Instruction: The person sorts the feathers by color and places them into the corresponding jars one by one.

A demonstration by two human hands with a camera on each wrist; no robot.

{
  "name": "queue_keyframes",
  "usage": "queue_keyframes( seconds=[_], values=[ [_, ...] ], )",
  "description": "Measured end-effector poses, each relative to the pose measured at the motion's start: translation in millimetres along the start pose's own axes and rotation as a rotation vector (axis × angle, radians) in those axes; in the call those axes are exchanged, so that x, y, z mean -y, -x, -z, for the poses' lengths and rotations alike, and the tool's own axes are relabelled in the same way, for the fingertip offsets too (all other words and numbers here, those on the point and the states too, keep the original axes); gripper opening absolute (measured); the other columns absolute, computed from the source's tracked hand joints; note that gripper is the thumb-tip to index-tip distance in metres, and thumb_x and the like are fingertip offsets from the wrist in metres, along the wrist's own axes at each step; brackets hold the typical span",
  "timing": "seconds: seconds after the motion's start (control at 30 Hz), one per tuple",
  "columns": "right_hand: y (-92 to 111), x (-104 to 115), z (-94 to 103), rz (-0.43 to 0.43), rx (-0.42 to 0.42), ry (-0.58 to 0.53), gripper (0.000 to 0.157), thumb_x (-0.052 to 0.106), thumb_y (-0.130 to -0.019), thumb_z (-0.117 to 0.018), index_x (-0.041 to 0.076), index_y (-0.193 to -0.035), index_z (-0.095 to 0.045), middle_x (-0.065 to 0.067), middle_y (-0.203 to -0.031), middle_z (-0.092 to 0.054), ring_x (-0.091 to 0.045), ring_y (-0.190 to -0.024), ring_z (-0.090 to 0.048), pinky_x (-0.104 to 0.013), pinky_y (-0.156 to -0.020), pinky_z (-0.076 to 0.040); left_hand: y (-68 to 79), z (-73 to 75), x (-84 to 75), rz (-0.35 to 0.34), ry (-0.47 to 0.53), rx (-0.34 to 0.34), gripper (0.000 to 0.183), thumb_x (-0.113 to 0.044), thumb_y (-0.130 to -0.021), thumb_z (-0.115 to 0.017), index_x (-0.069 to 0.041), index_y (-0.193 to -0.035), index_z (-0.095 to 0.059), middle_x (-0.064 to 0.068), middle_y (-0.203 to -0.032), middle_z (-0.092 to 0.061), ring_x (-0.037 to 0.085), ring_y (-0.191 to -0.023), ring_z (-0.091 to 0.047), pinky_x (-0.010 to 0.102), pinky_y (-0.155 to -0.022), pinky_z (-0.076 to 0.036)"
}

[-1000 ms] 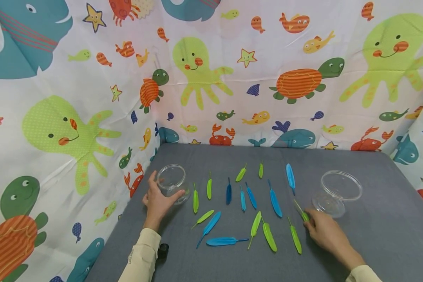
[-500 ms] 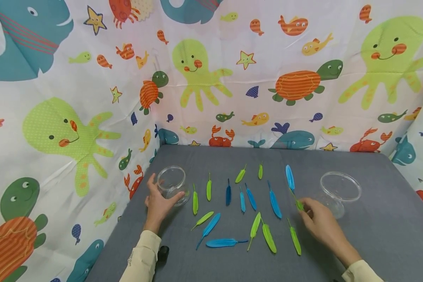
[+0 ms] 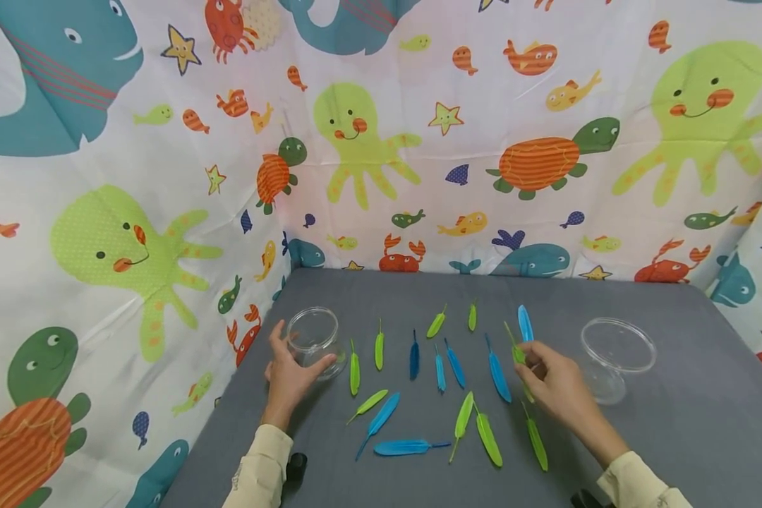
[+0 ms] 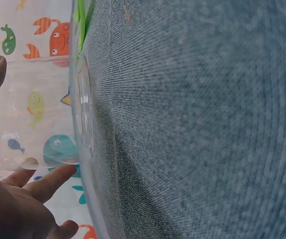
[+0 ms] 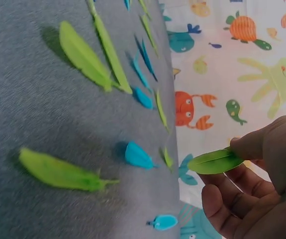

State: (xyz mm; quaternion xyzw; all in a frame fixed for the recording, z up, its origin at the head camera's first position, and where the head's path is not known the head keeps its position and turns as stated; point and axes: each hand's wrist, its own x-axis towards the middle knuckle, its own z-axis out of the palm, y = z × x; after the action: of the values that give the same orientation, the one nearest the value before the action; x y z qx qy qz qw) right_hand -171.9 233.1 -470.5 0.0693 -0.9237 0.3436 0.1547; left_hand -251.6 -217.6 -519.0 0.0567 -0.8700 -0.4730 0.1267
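**One hand on a jar, one pinching a feather**

Head view first: my left hand [image 3: 292, 379] is at the left of the frame, gripping a clear jar [image 3: 314, 340] with thumb on one side and fingers on the other. My right hand [image 3: 554, 379], right of centre, pinches a green feather [image 3: 518, 351] partway along – it slants, quill end up. Just behind those fingers there's a blue feather [image 3: 525, 321], partly covered. Further right sits a second jar [image 3: 619, 346], and loose feathers [image 3: 498, 370] in green and blue dot the gray tabletop [image 3: 705, 430] between the jars. Cartoon sea-creature curtain [image 3: 381, 169] fills the top.

Left wrist cam: the clear jar lies sideways at the left of the frame, thumb at the left edge, fingertips against it lower down.

Right wrist cam: lower right, the green feather is between my thumb and fingers – apart from the tabletop, loose feathers to its left.
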Motion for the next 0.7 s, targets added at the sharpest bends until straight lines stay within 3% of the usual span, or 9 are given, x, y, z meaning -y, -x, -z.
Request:
queue_keyframes(
  seconds=[0.33,0.7],
  values=[
    [-14.1,11.8,-9.5,0.019,-0.061,-0.056,0.027,0.013,-0.094,-0.073,0.007,-0.119,-0.066,-0.001,-0.081,-0.067,-0.002,-0.060,-0.054,-0.024,-0.054,-0.044,2.3,-0.7,2.0,0.030,0.017,0.033,0.126,-0.052,-0.070,-0.091,-0.040,-0.160,-0.003,0.005,-0.160,-0.041,0.044,-0.138,-0.048,0.076,-0.115,-0.007],
    [-36.1,29.4,-25.4,-0.030,-0.065,-0.175,0.028,0.018,-0.096,-0.072,0.008,-0.122,-0.066,-0.005,-0.089,-0.073,-0.005,-0.073,-0.066,-0.024,-0.065,-0.052,5.6,-3.2,1.6,0.070,-0.011,0.064,0.115,-0.061,-0.068,-0.089,-0.027,-0.158,-0.027,-0.002,-0.160,-0.041,0.039,-0.141,-0.048,0.073,-0.115,-0.018]
  ],
)
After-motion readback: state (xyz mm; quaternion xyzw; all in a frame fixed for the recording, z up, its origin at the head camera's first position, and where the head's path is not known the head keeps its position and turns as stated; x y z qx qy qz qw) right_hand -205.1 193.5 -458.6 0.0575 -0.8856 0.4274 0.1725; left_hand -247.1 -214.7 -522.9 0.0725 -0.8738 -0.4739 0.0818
